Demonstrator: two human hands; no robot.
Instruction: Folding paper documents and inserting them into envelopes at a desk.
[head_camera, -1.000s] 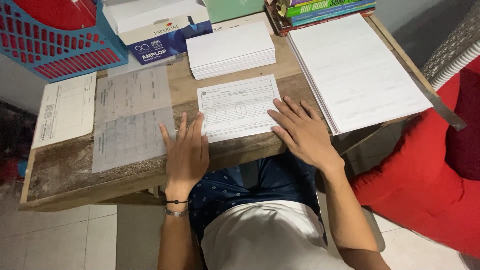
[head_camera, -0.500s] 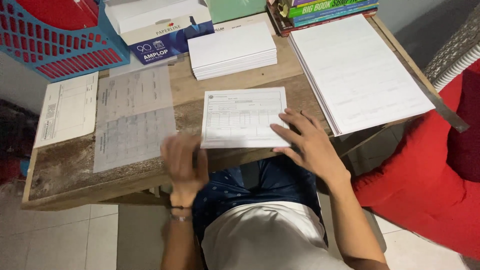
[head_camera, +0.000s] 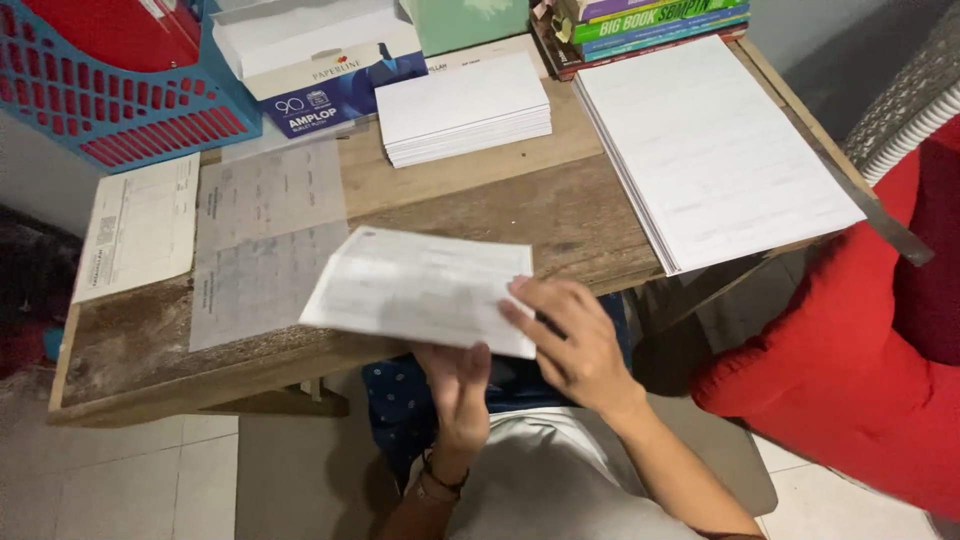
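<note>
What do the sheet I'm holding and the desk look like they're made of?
The sheet in both hands looks like thin matte white paper: it bends and is printed with a faint grid form. The desk looks like bare, weathered wood: visible grain, dark stains and rough worn edges, with no sign of varnish.

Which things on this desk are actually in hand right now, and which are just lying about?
In hand:
white printed form sheet
left hand
right hand

Lying about:
white envelope stack
translucent sheets
large white paper pile
blue plastic basket
stacked books
</note>
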